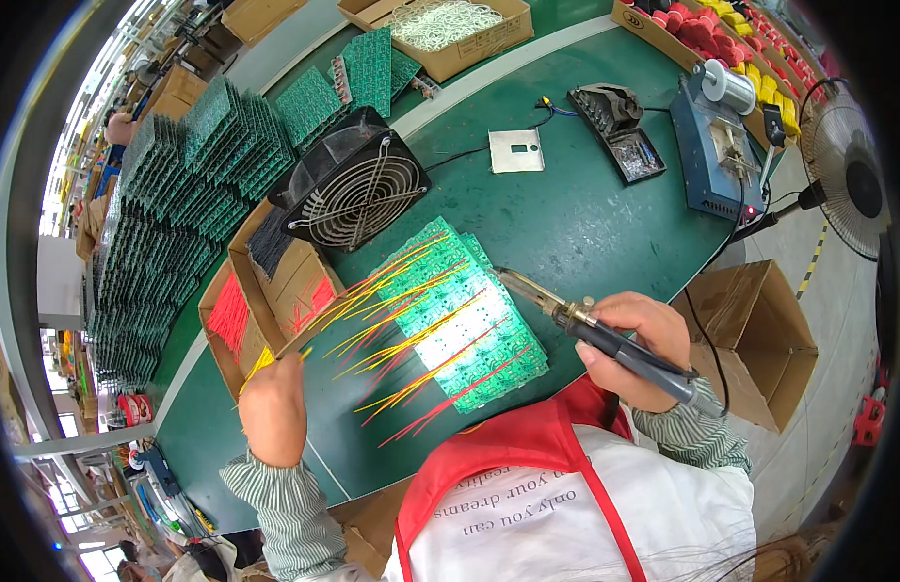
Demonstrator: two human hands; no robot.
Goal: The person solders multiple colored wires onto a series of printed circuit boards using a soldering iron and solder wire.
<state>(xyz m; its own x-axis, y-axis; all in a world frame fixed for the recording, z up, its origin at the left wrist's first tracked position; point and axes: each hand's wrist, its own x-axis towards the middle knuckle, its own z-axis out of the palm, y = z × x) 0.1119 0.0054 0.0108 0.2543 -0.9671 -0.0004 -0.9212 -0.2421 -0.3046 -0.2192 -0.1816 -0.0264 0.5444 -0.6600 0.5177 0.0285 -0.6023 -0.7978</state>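
My right hand (647, 341) is wrapped round the black handle of a soldering iron (632, 357) with a metal guide along its front. Its tip reaches the right edge of a stack of green circuit boards (466, 335). Rows of red and yellow wires (411, 354) stick out leftward from the top board. At the left, my left hand (275, 407) is closed at the near end of a cardboard wire box (275, 291), its fingers pinched by the yellow wires (260, 363). A yellow end shows beside the fingertips; the fingers partly hide the rest.
A black fan (358, 189) stands behind the boards. Tall stacks of circuit boards (178, 213) fill the left. The blue solder feeder (712, 145) with its spool, a black tool tray (620, 136) and a white plate (516, 151) are farther back. A cardboard box (751, 339) stands right; a cord trails there.
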